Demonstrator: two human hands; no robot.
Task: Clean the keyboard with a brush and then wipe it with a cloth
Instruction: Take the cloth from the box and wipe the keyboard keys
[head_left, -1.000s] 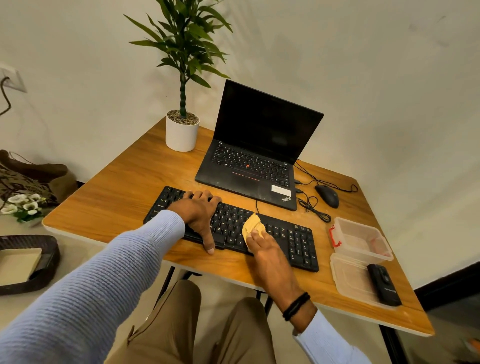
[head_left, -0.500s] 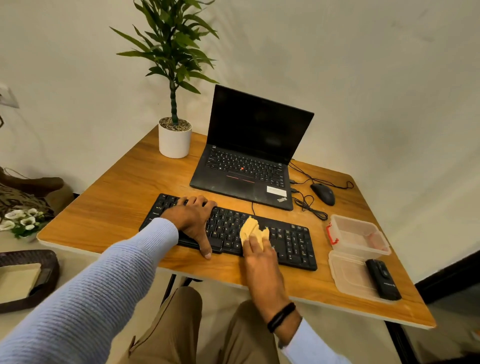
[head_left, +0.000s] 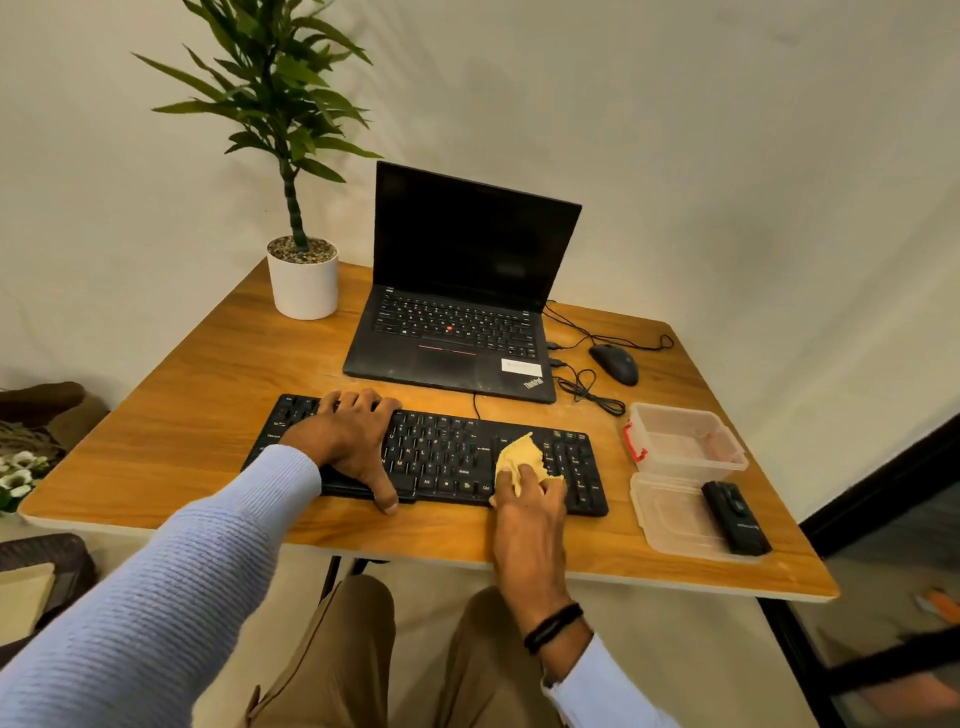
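Note:
A black keyboard (head_left: 447, 457) lies across the front of the wooden table (head_left: 171, 426). My left hand (head_left: 353, 441) rests on its left half, fingers over the back edge and thumb at the front edge. My right hand (head_left: 530, 504) holds a crumpled yellow cloth (head_left: 519, 457) and presses it on the keys at the right part of the keyboard, left of the number pad. A black object (head_left: 735, 517) that may be the brush lies in a shallow clear lid (head_left: 670, 519) at the right.
An open black laptop (head_left: 457, 332) stands behind the keyboard, a potted plant (head_left: 304, 280) at the back left. A black mouse (head_left: 615, 364) with loose cables and a clear plastic box (head_left: 685, 436) sit at the right. My knees are under the table's front edge.
My right hand has slid the cloth to the right along the keyboard, from about its middle toward the number pad. My left hand has stayed on the left half.

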